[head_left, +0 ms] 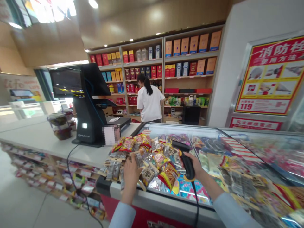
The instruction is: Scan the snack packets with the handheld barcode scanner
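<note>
My right hand [195,165] is wrapped round a black handheld barcode scanner [188,164] with yellow trim. Its head points left, above a heap of small snack packets, and its cord hangs down in front of the freezer. My left hand [132,171] lies over the near left side of this heap, fingers apart and touching clear-and-brown snack packets [114,169]. Between my hands are a brown packet [148,173] with a large black character and a red-and-yellow noodle snack bag [169,175]. More red-and-yellow bags [128,144] lie farther back.
The heap rests on a glass-topped freezer [201,130]. More packets [239,180] lie on the glass at right. A black checkout terminal [87,107] and stacked plastic tubs [59,125] stand on the white counter [35,133]. A person [150,103] faces the shelves of boxes [142,72] behind.
</note>
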Tool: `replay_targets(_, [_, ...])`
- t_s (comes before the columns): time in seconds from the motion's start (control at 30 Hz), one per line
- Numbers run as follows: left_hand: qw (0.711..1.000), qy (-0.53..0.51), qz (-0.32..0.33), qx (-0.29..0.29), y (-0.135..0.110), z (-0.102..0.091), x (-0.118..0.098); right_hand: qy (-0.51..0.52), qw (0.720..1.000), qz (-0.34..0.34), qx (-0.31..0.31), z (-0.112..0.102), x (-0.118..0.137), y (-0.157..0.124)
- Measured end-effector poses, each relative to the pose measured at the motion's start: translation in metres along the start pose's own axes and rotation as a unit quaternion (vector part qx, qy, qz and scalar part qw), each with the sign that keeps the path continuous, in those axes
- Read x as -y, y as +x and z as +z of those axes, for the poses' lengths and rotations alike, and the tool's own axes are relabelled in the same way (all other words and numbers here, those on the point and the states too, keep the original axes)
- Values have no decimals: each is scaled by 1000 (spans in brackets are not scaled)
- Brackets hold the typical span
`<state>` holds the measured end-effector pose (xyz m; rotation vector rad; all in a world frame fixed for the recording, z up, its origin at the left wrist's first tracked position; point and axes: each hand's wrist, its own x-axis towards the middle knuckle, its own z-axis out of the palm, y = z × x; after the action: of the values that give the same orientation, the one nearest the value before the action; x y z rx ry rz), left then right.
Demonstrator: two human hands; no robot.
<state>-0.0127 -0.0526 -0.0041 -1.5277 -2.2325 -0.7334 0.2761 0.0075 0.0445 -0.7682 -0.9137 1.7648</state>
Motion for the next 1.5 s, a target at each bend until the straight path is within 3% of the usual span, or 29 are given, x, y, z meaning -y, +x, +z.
replay_targets(0.13, [999,6,23,41,5,12,-7,-1,997,54,63,-3,-26,18])
replay_targets(0.27, [994,-81,44,63,17,18,-18,13,992,88,93,-9,-40,24])
replay_targets(0.4, [980,-190,46,32,29,31,-30,-14,991,89,96,-12,-39,23])
replay_targets(0.53, [969,-244,23,-35,33,39,-34,-62,994,52,70,-7,-36,20])
replay_targets(0.67, [959,-257,19,-121,29,33,-34,-104,992,23,65,-2,-38,15])
replay_targets(0.77, [954,-258,24,-152,26,26,-37,-120,991,15,64,0,-38,12])
replay_targets(1.07, [957,-237,33,-166,23,18,-42,-103,989,0,104,0,-35,8])
replay_targets(1.5, [958,-216,48,-183,23,20,-42,-70,992,33,95,2,-37,14])
